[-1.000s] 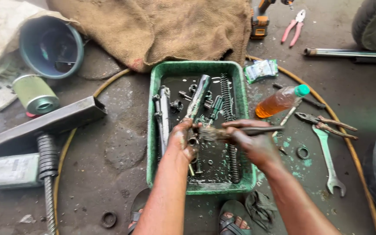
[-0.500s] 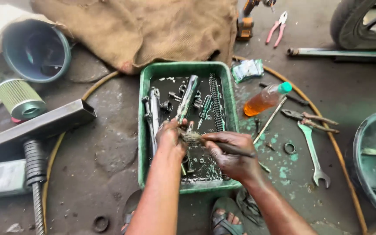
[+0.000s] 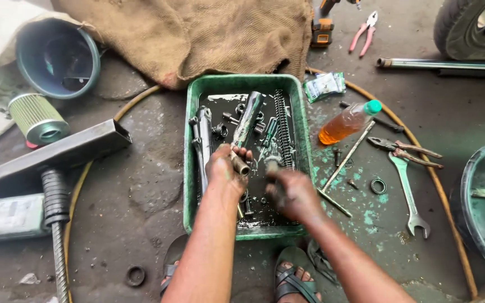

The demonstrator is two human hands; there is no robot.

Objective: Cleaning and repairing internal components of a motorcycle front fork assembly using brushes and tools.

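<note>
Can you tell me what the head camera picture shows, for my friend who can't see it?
Two oily hands work over a green tray of dark liquid and metal parts on a workshop floor: the left hand holds a small metal tube, the right hand grips a brush. Beside the tray lie a bottle of orange liquid, a spanner and pliers.

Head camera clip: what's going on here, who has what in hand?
A person crouches over a green plastic tray of dark oily liquid and metal parts on a workshop floor. The left hand holds a short metal tube over the tray; the right hand, blackened with grime, grips what looks like a brush beside it. A long spring and a fork tube lie in the tray. A bottle of orange fluid, pliers and a spanner lie to the right.
</note>
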